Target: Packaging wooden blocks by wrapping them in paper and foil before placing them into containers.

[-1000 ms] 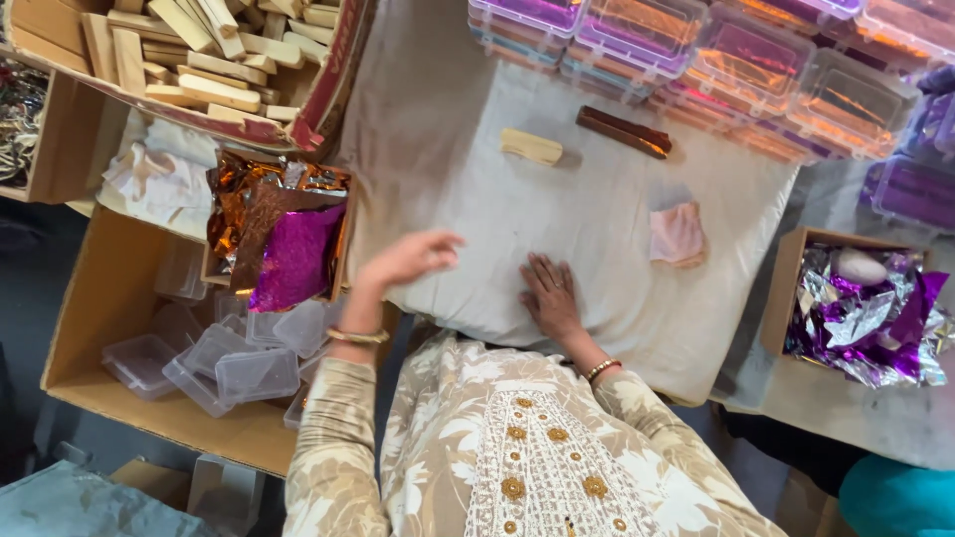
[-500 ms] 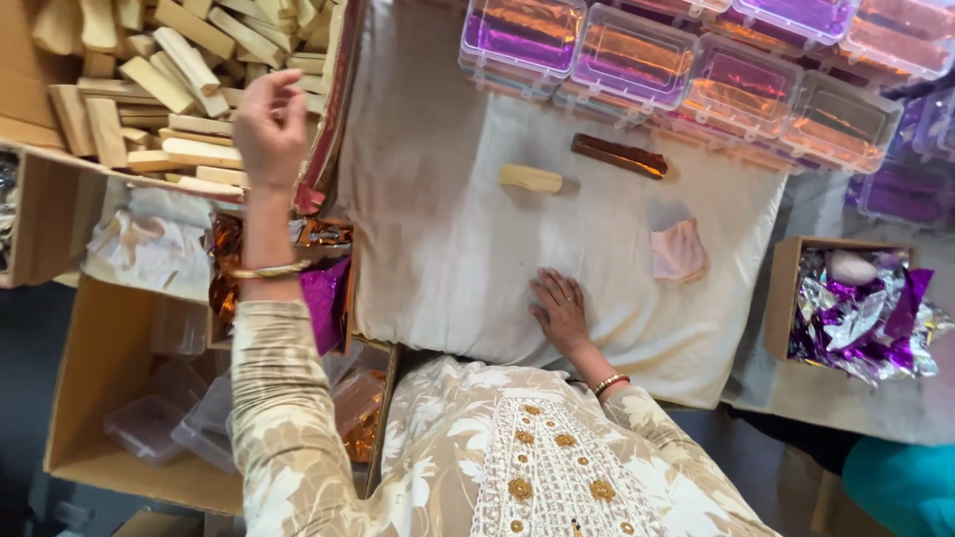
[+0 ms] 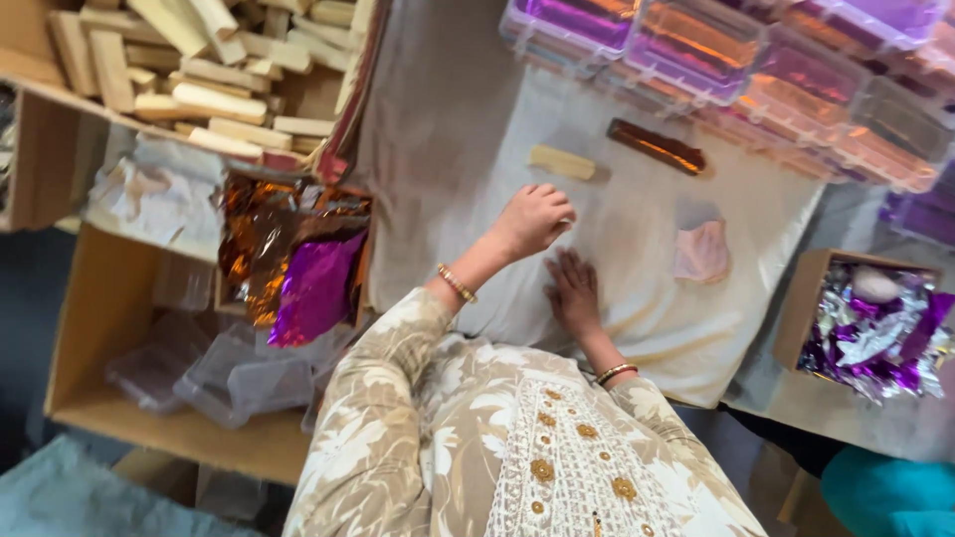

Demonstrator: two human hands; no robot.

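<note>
Left hand (image 3: pixel 534 219) hovers over the white cloth (image 3: pixel 637 318) covering the table, fingers curled into a loose fist; cannot tell if anything is inside it. Right hand (image 3: pixel 572 291) lies flat on the cloth, fingers spread, holding nothing, just below and to the right of the left hand.

Nearest loose item: pale wooden block (image 3: pixel 561 162), on the cloth toward the table's far edge, just beyond the left knuckles. Long axis runs roughly left-right, slightly tilted. Left hand is clearly nearer to it than the right. Next to it on the right, apart, a bar wrapped in orange-brown foil (image 3: pixel 657 146), similar orientation. Pink crumpled piece (image 3: pixel 701 253) sits right of the right hand, near but not touching.

Far edge: row of clear lidded plastic boxes (image 3: pixel 736 55) with purple and orange contents. Left of table: cardboard box of bare wooden blocks (image 3: pixel 189 70), orange and purple foil sheets (image 3: pixel 298 268), empty clear containers (image 3: pixel 229 373). Right: small carton of silver-purple foil (image 3: pixel 870 333).
</note>
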